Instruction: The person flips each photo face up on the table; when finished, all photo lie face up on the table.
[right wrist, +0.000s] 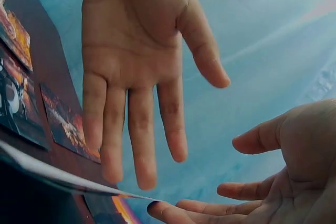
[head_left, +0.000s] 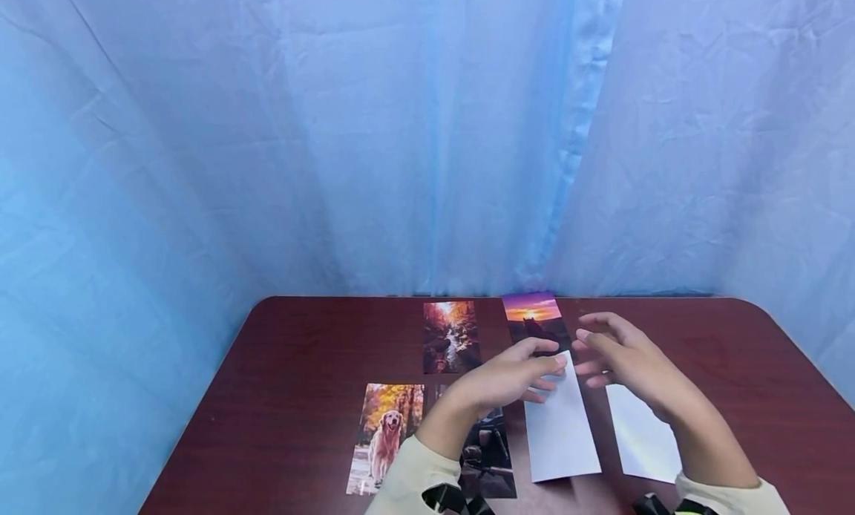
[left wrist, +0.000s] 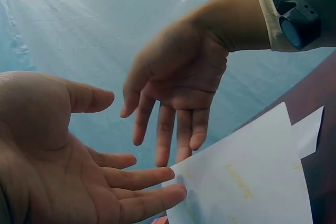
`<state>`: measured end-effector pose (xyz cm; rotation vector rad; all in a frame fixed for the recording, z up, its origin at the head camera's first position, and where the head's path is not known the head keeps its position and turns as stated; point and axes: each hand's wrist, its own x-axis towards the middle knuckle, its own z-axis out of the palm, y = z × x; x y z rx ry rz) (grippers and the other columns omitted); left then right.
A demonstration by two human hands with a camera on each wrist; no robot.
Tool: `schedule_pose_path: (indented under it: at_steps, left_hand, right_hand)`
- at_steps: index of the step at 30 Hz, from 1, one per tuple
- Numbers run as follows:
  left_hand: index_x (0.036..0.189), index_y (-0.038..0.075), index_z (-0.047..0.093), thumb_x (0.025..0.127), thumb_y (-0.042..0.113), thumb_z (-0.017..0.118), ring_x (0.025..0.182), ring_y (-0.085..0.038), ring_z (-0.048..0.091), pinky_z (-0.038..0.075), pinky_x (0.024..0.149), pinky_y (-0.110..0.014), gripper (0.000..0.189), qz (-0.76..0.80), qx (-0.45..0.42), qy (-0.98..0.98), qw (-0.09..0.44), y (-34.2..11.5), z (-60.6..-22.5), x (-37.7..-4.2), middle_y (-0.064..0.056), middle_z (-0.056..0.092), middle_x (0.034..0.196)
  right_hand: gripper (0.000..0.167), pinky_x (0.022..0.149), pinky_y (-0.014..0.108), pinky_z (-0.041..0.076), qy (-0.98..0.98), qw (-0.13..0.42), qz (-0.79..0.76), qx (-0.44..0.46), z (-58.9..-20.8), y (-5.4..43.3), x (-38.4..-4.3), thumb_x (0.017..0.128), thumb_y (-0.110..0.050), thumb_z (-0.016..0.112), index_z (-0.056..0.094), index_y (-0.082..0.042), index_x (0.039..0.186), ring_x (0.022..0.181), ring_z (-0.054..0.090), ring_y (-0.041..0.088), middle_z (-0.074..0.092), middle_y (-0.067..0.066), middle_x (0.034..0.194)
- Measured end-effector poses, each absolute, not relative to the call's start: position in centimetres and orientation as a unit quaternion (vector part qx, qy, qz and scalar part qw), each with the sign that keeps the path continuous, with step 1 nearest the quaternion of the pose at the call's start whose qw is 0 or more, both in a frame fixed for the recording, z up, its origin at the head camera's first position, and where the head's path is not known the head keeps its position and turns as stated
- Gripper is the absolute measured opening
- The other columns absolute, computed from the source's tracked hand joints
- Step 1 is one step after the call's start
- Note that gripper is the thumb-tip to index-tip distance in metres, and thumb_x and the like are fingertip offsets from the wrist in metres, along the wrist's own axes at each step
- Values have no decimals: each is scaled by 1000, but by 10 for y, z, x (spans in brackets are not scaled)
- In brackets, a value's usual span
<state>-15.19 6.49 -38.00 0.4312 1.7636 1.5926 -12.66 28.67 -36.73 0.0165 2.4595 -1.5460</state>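
Note:
My left hand [head_left: 508, 378] reaches over the far end of a blank white card [head_left: 564, 441], its fingers loosely extended and overlapping the card in the head view. The card slants above the table, with a dark shadow under its near edge. In the right wrist view it appears nearly edge-on, its tip beside a fingertip of my right hand [right wrist: 294, 182]. That hand [head_left: 621, 359] hovers just right of the card, fingers spread and relaxed, palm facing the left one. Behind the card lies a sunset photo [head_left: 532, 307], its lower part covered.
A second white card [head_left: 644, 437] lies under the right forearm. On the left are a golden retriever photo [head_left: 387, 433], a forest stream photo [head_left: 450, 337] and a dark photo [head_left: 490, 456] partly behind the left arm. A blue curtain [head_left: 401, 129] hangs behind the dark red table [head_left: 280, 396].

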Motion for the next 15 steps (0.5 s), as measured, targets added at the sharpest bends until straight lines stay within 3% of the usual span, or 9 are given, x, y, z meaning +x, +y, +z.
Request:
schedule_pose_path:
  at_steps: [4,11,15]
  left_hand:
    - [157,10,42,112,36,50,132,-36,67,57,109,-49,53,632,179,666,353,66,-380,-152,-17,63,150]
    - [152,9,47,112,34,51,129,-34,70,59,107,-48,48,670,186,637,333,68,-382,-154,-16,69,141]
    - [150,7,48,111,30,52,129,-39,69,60,104,-47,45,695,174,618,324,68,-384,-155,-20,69,138]
  right_hand:
    - [70,84,37,66,836,112,-537,-10,-363,285,-124,113,-42,47,24,2,162,108,77,29,52,37,149]
    - [60,79,34,66,844,79,-529,-29,-355,278,-114,114,-34,49,29,-2,161,102,75,20,60,31,143]
    - [57,79,34,65,850,75,-521,-35,-352,272,-110,113,-32,50,31,-5,160,103,74,22,62,29,142]
